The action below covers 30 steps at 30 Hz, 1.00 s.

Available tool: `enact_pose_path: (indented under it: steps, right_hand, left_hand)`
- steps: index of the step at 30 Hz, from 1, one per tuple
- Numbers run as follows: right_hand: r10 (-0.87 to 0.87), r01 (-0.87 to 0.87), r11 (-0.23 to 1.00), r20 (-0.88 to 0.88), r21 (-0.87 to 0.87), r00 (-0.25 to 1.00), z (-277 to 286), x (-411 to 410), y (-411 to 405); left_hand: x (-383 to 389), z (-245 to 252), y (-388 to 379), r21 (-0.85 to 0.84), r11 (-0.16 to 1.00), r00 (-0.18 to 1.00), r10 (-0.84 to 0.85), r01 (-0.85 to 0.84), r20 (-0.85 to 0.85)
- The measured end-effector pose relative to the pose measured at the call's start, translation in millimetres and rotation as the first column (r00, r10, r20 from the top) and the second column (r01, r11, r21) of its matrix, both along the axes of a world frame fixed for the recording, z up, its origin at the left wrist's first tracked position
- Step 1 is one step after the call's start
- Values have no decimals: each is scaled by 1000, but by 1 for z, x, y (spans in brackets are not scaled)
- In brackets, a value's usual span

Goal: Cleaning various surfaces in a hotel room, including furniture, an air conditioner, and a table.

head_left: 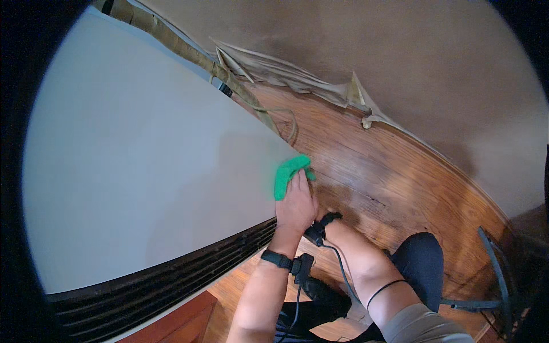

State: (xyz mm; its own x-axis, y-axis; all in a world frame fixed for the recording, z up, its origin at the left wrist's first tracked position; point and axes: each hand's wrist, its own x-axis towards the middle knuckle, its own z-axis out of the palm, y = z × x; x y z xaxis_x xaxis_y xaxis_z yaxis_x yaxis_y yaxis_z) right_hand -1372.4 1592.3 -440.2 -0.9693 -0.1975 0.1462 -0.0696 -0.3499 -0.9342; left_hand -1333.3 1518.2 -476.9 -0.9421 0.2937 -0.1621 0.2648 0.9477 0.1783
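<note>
A green cloth (286,173) lies pressed against the side of a large white appliance cabinet (163,150), at its lower edge. My left hand (297,206) is on the cloth, its fingers stretched over it. My right hand (319,213) is low beside the left one, mostly hidden behind it and the wrist strap, so what it holds or touches cannot be told. Both wrists wear black straps with small cabled devices. A black ribbed grille (180,278) runs along the cabinet's near side.
An insulated pipe (171,40) and a thin cord (294,122) run behind the cabinet to the wood-look floor (377,158). Torn wallpaper (296,75) hangs at the wall's foot. A dark metal frame (497,274) stands at the right. A reddish wooden piece (176,321) is at the bottom left.
</note>
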Motion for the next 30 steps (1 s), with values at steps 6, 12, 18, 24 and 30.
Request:
enact_pose_path:
  steps: [6, 12, 18, 24, 30]
  right_hand:
    - [-55, 53, 996, 23, 73, 998, -17, 62, -14]
    - [-112, 102, 985, 67, 140, 991, 26, 91, -28]
    - [-153, 136, 967, 67, 215, 986, 106, 67, -29]
    - [-168, 161, 956, 6, 246, 986, 213, 87, -22]
    - [-128, 144, 947, -73, 287, 989, 305, 147, -33]
  left_hand:
    - [64, -14, -4, -47, 999, 1000, 19, -18, 11]
    - [97, 126, -6, 66, 993, 993, 104, -100, -53]
    - [69, 259, 10, 97, 995, 885, 68, -26, -461]
    - [94, 270, 5, 179, 978, 976, 137, -106, -171]
    - [162, 355, -16, 255, 953, 974, 196, -163, -110]
